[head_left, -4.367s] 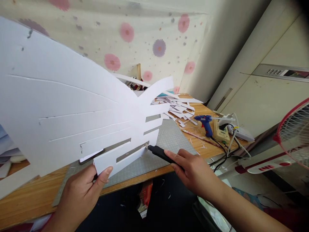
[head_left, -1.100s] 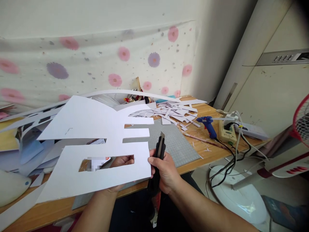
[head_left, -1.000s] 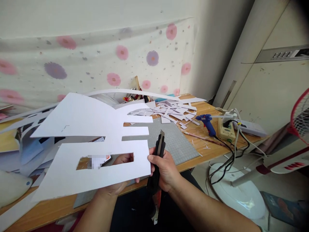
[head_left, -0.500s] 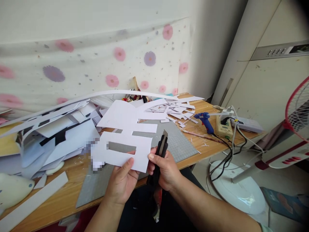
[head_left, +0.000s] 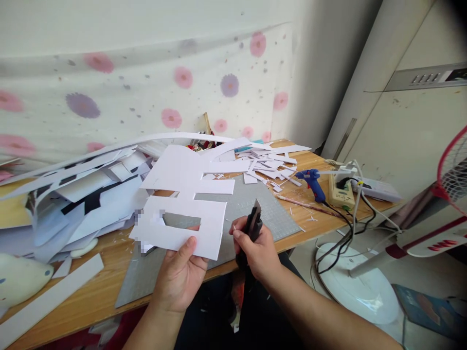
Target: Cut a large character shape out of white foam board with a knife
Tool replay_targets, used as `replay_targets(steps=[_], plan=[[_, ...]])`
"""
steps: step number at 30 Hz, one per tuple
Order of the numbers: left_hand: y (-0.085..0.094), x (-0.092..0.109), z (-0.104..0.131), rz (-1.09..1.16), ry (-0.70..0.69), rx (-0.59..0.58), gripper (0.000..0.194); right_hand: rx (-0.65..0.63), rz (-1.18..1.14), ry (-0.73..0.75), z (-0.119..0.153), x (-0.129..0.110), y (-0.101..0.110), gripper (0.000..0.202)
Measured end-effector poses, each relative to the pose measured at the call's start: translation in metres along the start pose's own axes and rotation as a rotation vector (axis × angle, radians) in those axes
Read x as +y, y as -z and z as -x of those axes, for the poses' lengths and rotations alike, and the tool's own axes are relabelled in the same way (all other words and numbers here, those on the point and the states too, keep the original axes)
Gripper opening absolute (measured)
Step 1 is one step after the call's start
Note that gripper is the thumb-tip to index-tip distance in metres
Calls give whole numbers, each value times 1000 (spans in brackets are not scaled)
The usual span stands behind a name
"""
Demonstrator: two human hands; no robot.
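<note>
My left hand (head_left: pixel 182 277) grips the lower edge of a white foam board cutout (head_left: pixel 178 167), thumb on top and fingers beneath. The cutout has a rectangular window near its lower part and several strips jutting to the right. In my right hand (head_left: pixel 259 248) is a black utility knife (head_left: pixel 251 226), its blade out and pointing up and away from me. A tiny white sliver shows at the thumb and forefinger of that hand. The knife is apart from the board's right edge. Beneath both lies a grey cutting mat (head_left: pixel 270 209) on a wooden table (head_left: pixel 314 194).
White scraps (head_left: pixel 270 163) are heaped behind the mat. A pile of sheets (head_left: pixel 109 204) covers the left side, with a long white strip (head_left: pixel 54 301) in front. A blue glue gun (head_left: pixel 312 182) and a power strip (head_left: pixel 339 192) sit at right, near a fan (head_left: pixel 416 248).
My right hand with the knife has moved right, away from the board's edge, and a tiny sliver now shows at its fingertips. The board has shifted slightly left.
</note>
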State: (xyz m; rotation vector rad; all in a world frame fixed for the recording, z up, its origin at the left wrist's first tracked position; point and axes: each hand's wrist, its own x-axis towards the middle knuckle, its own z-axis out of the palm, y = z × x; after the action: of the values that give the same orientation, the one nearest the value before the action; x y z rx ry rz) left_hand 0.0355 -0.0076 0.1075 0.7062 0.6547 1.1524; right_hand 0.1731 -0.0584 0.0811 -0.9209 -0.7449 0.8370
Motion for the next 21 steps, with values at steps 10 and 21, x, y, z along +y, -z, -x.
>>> replay_targets(steps=[10, 21], plan=[[-10, 7, 12, 36, 9, 48, 39, -361, 628, 637, 3, -8, 10, 37], [-19, 13, 24, 136, 127, 30, 48, -358, 769, 801, -1, -8, 11, 51]])
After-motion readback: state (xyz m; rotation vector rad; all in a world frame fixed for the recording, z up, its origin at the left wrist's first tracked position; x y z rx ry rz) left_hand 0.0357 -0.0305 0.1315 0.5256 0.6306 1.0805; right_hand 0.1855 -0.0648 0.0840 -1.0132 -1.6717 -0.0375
